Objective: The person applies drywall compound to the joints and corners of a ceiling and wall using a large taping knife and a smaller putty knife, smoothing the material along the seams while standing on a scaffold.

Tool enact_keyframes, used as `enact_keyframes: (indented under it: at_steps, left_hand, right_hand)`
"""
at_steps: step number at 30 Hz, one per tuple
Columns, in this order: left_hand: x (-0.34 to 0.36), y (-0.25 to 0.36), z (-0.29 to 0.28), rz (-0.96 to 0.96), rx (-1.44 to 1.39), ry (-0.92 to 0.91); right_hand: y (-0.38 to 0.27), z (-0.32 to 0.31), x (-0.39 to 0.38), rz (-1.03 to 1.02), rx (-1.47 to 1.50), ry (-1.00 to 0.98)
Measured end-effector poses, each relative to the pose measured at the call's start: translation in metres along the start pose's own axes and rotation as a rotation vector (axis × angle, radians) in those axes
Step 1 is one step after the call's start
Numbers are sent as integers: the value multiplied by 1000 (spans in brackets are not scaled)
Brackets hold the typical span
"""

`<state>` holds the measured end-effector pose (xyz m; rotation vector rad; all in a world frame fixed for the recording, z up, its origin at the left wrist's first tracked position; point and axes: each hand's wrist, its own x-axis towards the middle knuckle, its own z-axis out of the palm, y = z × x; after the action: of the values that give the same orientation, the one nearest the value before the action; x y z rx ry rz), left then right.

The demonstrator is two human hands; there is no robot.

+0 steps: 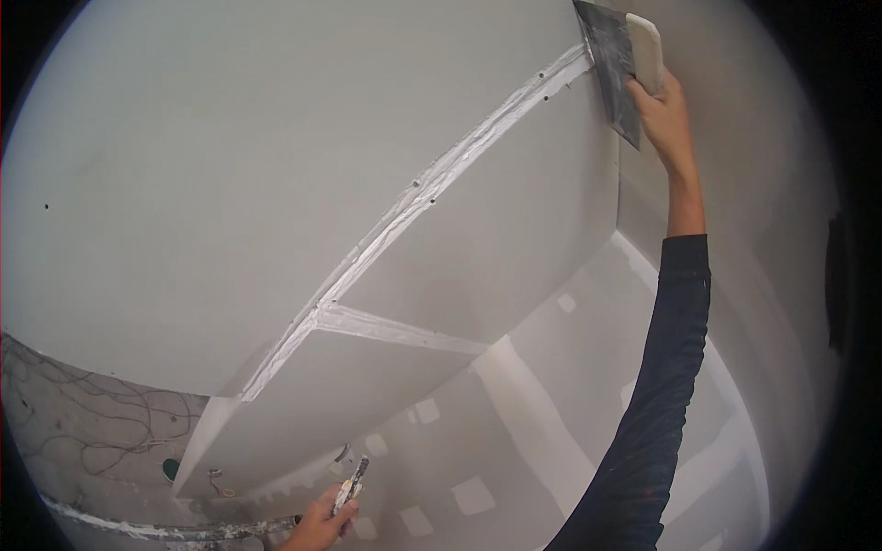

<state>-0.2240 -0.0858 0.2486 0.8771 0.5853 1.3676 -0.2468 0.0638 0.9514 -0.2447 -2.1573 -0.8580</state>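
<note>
My right hand (663,119) grips the pale handle (645,46) of a wide steel finishing blade (616,92), held against the grey board overhead at the upper end of a white compound seam (487,133). The seam runs diagonally across the board and has dark dots along it. A flatter white band (395,329) branches off it. My left hand (322,519) is low in the head view, closed around a smaller compound-smeared tool (351,482), whose exact kind is hard to tell.
Patched board surfaces (551,413) with pale squares and bands fill the lower right. Loose cables (110,418) hang in an unboarded grey area at the lower left. A compound-crusted pole or rim (165,530) crosses the bottom left. A curved wall (763,184) is at the right.
</note>
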Motion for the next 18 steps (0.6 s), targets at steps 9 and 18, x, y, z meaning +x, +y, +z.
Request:
enact_keyframes:
  at_steps: [9, 18]
  left_hand:
    - [-8, 12, 8, -21, 58, -1]
    - [-7, -5, -5, 5, -9, 47]
  right_hand:
    - [15, -3, 19, 11, -113, 69]
    - [29, -5, 27, -18, -44, 59]
